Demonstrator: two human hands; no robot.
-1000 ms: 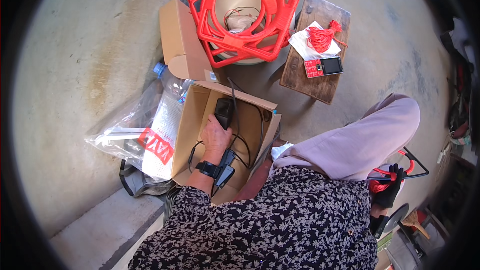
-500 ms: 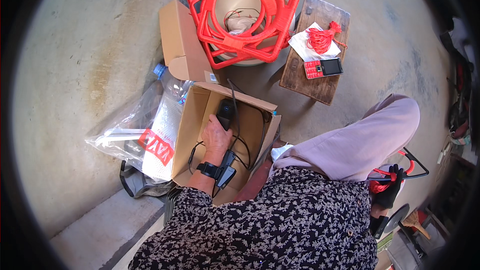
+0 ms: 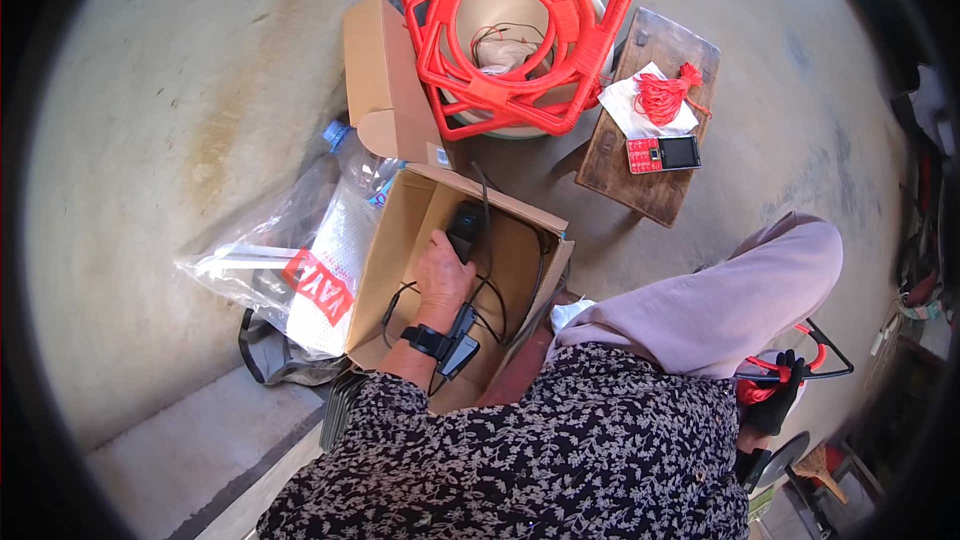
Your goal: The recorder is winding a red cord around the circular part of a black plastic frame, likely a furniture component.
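My left hand (image 3: 444,268) reaches into an open cardboard box (image 3: 388,230), its fingers closed round a black oblong device (image 3: 464,224) with a rounded end. Black cables (image 3: 489,290) curl inside the box near that hand. On my left wrist sits a black strap carrying a small grey-black unit (image 3: 458,353). Far to the right, beyond my knee, my right hand (image 3: 776,402) wears a black glove. Its fingers are wrapped round a black frame (image 3: 838,372) partly bound in red cord, with a red bundle (image 3: 754,390) beside the glove.
Red-wrapped square frames (image 3: 603,40) lie over a pale round tub (image 3: 480,15). A wooden stool (image 3: 628,185) bears red cord (image 3: 662,100), white paper (image 3: 622,106) and a red keypad phone (image 3: 664,154). Left of the box lie a clear plastic bag (image 3: 255,230) and a blue-capped bottle (image 3: 337,135).
The whole view has shifted slightly, so the tub, stool and box appear further right and lower. Both hands keep their hold; the black device looks a little more tilted.
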